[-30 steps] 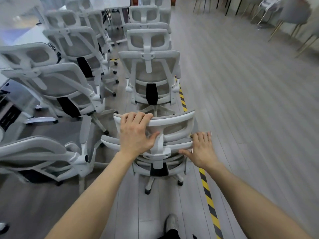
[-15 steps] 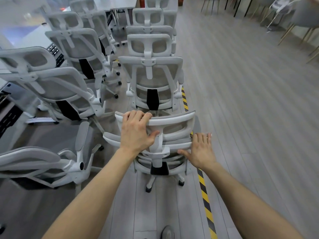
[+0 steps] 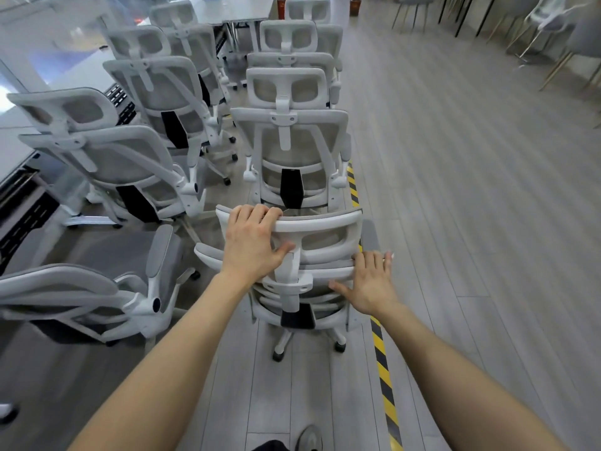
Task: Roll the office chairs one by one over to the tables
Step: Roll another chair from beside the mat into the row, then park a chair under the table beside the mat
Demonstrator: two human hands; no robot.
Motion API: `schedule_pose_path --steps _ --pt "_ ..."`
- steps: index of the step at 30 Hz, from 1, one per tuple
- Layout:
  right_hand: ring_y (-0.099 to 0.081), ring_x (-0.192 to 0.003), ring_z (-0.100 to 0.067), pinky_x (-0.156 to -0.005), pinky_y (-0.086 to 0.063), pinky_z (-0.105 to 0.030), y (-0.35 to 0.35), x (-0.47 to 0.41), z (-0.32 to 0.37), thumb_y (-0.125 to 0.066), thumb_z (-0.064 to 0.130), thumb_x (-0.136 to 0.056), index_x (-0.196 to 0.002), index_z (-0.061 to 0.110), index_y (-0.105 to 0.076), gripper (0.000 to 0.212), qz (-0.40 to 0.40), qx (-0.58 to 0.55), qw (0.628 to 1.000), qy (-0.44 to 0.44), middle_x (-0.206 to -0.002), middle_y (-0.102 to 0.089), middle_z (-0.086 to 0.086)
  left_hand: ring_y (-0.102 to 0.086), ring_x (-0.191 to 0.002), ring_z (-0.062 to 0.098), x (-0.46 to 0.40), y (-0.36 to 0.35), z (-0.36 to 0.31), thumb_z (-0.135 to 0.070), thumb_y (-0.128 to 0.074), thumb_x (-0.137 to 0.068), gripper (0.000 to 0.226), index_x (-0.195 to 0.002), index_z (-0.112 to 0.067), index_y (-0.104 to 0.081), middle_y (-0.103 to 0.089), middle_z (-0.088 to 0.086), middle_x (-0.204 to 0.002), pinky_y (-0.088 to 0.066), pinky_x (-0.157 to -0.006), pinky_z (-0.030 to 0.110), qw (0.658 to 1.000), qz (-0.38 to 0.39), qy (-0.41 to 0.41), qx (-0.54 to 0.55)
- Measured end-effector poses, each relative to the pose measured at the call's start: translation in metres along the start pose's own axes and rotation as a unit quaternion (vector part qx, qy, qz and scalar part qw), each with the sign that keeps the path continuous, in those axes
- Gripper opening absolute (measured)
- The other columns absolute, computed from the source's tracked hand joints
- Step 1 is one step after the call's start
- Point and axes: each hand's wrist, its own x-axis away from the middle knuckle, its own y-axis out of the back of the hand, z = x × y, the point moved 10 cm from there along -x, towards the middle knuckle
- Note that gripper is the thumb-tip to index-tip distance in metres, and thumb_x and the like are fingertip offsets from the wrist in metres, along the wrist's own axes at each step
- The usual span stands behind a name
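Note:
A white and grey mesh office chair [image 3: 320, 236] stands right in front of me, its back toward me. My left hand [image 3: 252, 244] grips the top left of its headrest, fingers curled over the rim and thumb on the centre post. My right hand [image 3: 369, 281] lies flat with straight fingers on the right end of the backrest top. Directly ahead, another chair [image 3: 292, 151] of the same kind stands almost against this one, at the end of a row of two more. A grey table [image 3: 234, 9] shows at the far end.
Several more white chairs [image 3: 107, 157] crowd the left side, one [image 3: 81, 297] close by my left arm. A yellow and black floor stripe [image 3: 380, 359] runs along the right of the row. Open grey plank floor [image 3: 471, 206] lies to the right, thin-legged chairs [image 3: 553, 37] far right.
The chair and I have rolled forward, closing on the chair ahead. Both hands keep their places on the headrest and backrest.

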Motion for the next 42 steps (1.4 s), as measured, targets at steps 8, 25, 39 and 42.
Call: schedule_pose_path --steps 8,25,39,42 --pt "-0.066 -0.097 -0.028 -0.074 -0.052 -0.038 0.126 0.019 0.041 -0.06 0.011 -0.103 -0.114 0.009 -0.072 0.017 -0.172 -0.109 0.975 0.084 -0.115 -0.068 -0.006 -0.059 -0.134 0.025 0.012 0.04 0.005 -0.046 -0.076 -0.093 0.063 -0.15 -0.025 -0.059 -0.065 -0.002 -0.144 -0.043 -0.121 0.046 0.994 0.069 -0.033 -0.079" --pt "-0.06 -0.116 -0.033 -0.092 -0.052 -0.045 0.047 -0.001 0.455 -0.056 0.028 -0.103 -0.115 0.013 -0.062 0.02 -0.034 0.074 0.891 0.448 -0.12 -0.063 -0.009 -0.07 -0.106 0.026 0.214 0.111 0.303 -0.054 -0.063 -0.099 0.031 -0.116 -0.029 -0.071 -0.073 -0.005 -0.11 -0.055 -0.086 0.042 0.918 0.152 0.311 -0.195" --pt "-0.055 -0.129 -0.035 -0.106 -0.049 -0.047 -0.117 -0.083 0.771 -0.052 0.066 -0.107 -0.129 0.007 -0.056 0.063 0.167 0.041 0.867 0.467 -0.134 -0.06 -0.015 -0.06 -0.131 0.03 0.203 0.218 0.672 -0.097 -0.048 -0.086 0.093 -0.143 -0.025 -0.06 -0.063 0.002 -0.143 -0.05 -0.111 0.052 0.925 0.079 0.31 -0.203" --pt "-0.054 -0.13 -0.033 -0.11 -0.046 -0.047 -0.15 -0.095 0.775 -0.054 0.073 -0.103 -0.132 0.008 -0.056 0.071 0.236 -0.027 0.878 0.414 -0.136 -0.059 -0.012 -0.06 -0.122 0.03 0.197 0.19 0.697 -0.092 -0.039 -0.094 0.083 -0.132 -0.023 -0.067 -0.069 0.003 -0.128 -0.047 -0.112 0.05 0.939 0.128 0.262 -0.181"
